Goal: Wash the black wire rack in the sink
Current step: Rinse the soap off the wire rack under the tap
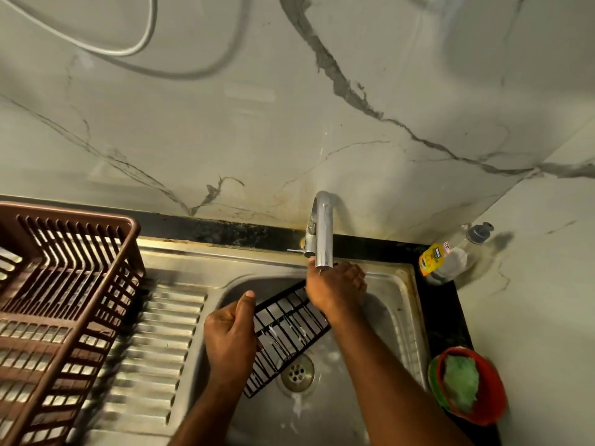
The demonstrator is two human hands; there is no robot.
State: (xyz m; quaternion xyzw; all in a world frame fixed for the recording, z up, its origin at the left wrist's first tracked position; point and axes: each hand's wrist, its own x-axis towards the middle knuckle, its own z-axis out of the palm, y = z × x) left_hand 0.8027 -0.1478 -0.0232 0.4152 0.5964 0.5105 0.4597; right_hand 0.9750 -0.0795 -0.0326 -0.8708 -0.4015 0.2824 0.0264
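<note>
Head view shows the steel sink point(399, 304) first, with the black wire rack point(283, 333) held tilted inside its basin, above the drain point(297, 372). Its long axis runs from near-left up toward the tap point(323, 233) at far right. Left hand point(230, 329) grips the near-left edge, fingers curled round the frame. Right hand point(336, 286) covers the far end under the spout; its fingers seem curled on the rim. The rack looks light, stiff and probably slippery when wet, so the outer frame bars are the best hold.
</note>
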